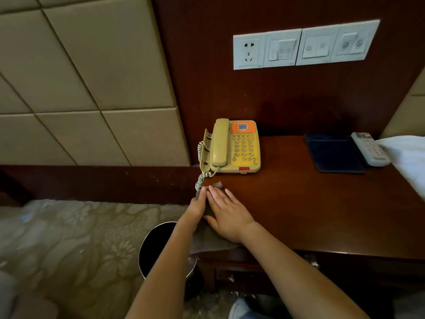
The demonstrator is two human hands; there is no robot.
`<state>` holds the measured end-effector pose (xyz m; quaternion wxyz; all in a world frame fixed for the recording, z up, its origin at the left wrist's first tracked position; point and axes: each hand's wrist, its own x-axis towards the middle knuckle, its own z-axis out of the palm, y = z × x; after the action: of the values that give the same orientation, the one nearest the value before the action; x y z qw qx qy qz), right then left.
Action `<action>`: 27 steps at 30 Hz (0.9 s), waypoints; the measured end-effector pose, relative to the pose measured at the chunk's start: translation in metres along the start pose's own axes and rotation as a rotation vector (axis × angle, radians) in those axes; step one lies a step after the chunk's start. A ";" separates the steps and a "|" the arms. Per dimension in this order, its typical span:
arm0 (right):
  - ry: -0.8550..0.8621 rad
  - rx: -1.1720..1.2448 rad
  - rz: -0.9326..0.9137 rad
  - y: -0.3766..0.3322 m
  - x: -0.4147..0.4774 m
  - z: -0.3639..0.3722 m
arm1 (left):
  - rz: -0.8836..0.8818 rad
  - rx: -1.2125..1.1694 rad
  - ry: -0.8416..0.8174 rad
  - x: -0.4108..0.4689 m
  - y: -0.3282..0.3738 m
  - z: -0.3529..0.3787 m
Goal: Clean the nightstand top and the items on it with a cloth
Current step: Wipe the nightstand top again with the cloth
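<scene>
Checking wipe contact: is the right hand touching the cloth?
Touching. Head view shows the right hand lying flat on the brown cloth at the nightstand's front-left corner.

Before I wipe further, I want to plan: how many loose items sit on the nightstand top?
3: telephone at back left, dark tray at back right, remote control beside it. A white towel may hide more.

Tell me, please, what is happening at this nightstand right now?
A person is wiping the nightstand top with a dark cloth. Both hands are on it at the front left corner: the right hand lies flat on the cloth, and the left hand holds it at the edge. The yellow telephone, dark tray and remote control sit untouched further back.
</scene>
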<state>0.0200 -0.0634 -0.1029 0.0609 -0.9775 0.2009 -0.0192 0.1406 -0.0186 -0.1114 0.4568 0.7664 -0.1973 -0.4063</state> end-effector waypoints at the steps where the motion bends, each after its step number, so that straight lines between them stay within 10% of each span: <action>1: -0.008 0.018 -0.004 -0.001 -0.003 0.001 | 0.015 0.004 -0.011 -0.005 -0.003 -0.001; 13: -0.074 -0.026 -0.019 -0.039 -0.058 0.004 | -0.228 -0.090 0.057 -0.066 -0.039 -0.004; 24: -0.117 -0.140 -0.054 -0.008 -0.085 0.001 | 0.045 0.013 0.219 -0.099 -0.043 0.012; 27: -0.139 -0.151 -0.003 0.012 -0.104 -0.003 | 0.346 0.660 0.267 -0.112 -0.053 0.014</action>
<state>-0.0808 -0.0339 -0.1029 0.0008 -0.9786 0.1956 0.0637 0.0592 0.0763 -0.1105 0.2691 0.8735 -0.3826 -0.1348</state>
